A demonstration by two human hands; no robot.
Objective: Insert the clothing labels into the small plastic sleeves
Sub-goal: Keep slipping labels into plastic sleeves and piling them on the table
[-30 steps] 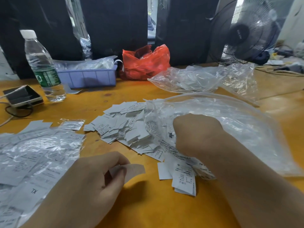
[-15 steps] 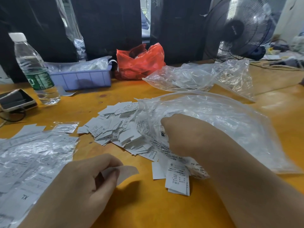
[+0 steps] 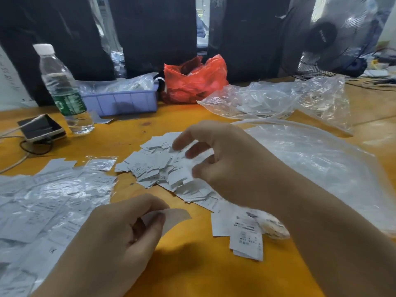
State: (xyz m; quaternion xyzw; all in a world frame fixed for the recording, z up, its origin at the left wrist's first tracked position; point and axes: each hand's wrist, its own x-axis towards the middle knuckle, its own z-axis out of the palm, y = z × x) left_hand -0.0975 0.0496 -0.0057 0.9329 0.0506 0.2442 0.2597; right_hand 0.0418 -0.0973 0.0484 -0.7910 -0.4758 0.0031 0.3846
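Note:
A heap of white clothing labels (image 3: 156, 168) lies in the middle of the orange table (image 3: 192, 271). My right hand (image 3: 227, 166) hovers over the heap's right side, fingers spread and loosely bent, holding nothing. Near the front, my left hand (image 3: 120, 239) pinches a small translucent plastic sleeve (image 3: 174, 217) between thumb and forefinger. A few more printed labels (image 3: 246, 236) lie by my right forearm. On the left spreads a pile of sleeves with labels inside (image 3: 42, 200).
A large clear bag (image 3: 321, 163) lies under my right arm, with a second clear bag (image 3: 267, 99) behind it. Along the back stand a red bag (image 3: 192, 80), a purple tray (image 3: 122, 101), a water bottle (image 3: 64, 88), a phone (image 3: 40, 127) and a fan (image 3: 334, 35).
My right hand has left the mouth of the large bag, where it was curled, and moved left and up over the label heap with fingers spread. My left hand keeps its sleeve.

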